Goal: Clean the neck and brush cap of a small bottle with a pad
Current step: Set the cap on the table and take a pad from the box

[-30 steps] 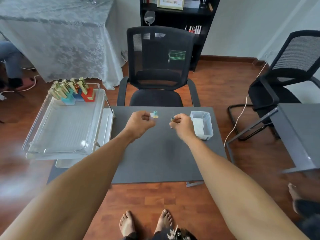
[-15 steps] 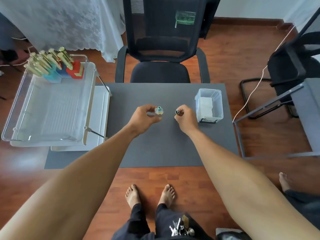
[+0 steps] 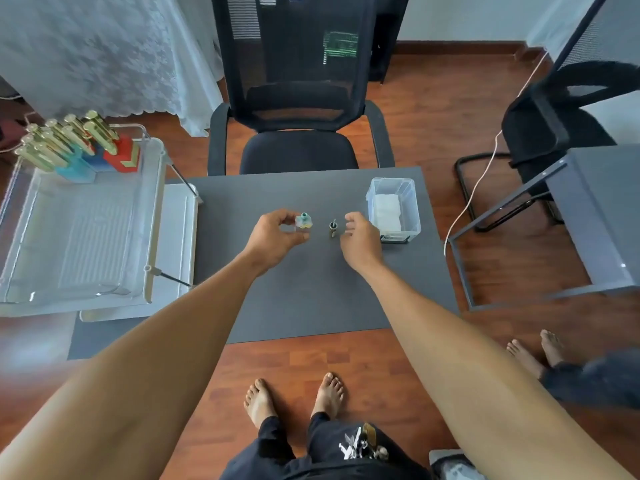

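Note:
My left hand [image 3: 273, 237] is closed around a small clear bottle [image 3: 303, 222] with a teal neck, held just above the dark grey table [image 3: 311, 289]. The brush cap [image 3: 332, 229] stands upside down on the table, its brush pointing up, just right of the bottle. My right hand [image 3: 358, 239] hovers right beside the cap with its fingers spread and nothing in them. A clear box [image 3: 394, 209] with white pads in it sits on the table right of my right hand.
A clear tray [image 3: 79, 237] on the left carries several gold-capped bottles [image 3: 69, 143] at its far end. A black chair [image 3: 298, 98] stands behind the table. Another chair and a grey table [image 3: 595, 216] are to the right. Another person's bare feet [image 3: 533, 351] show at lower right.
My right hand has let go of the brush cap, which now stands on the table. The camera has tilted further down; the left hand still holds the bottle.

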{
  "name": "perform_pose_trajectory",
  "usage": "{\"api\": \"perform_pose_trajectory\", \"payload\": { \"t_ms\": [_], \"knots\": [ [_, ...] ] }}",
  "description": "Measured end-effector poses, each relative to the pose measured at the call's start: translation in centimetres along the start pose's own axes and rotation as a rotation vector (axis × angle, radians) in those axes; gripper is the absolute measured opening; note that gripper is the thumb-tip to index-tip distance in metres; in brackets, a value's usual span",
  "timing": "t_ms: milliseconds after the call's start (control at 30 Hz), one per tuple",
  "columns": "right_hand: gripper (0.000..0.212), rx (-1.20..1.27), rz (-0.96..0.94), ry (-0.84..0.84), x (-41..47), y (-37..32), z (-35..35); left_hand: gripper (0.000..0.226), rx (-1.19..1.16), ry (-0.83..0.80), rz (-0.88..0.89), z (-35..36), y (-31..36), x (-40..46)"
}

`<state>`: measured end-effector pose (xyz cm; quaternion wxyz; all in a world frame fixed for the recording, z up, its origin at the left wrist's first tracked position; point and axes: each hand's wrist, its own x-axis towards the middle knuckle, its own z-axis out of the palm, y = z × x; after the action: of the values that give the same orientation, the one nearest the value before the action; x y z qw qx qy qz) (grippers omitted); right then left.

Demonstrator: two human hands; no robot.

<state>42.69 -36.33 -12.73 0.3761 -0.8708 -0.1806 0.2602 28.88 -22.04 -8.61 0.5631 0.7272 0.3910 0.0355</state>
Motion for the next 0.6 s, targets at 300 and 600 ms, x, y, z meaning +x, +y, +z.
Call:
{"api": "perform_pose_trajectory", "payload": {
  "t_ms": [300, 600],
  "knots": [
    [0.019, -0.055, -0.1, 0.317, 4.0, -1.1, -8.7, 0.033, -0.037, 0.056, 0.017, 0.7, 1.6, 0.8],
    [0.026, -0.538, -0.15, -0.237, 9.3, 2.1, -9.5, 0.029, -0.053, 0.06, -0.023, 1.7, 1.2, 1.1]
  ]
}}
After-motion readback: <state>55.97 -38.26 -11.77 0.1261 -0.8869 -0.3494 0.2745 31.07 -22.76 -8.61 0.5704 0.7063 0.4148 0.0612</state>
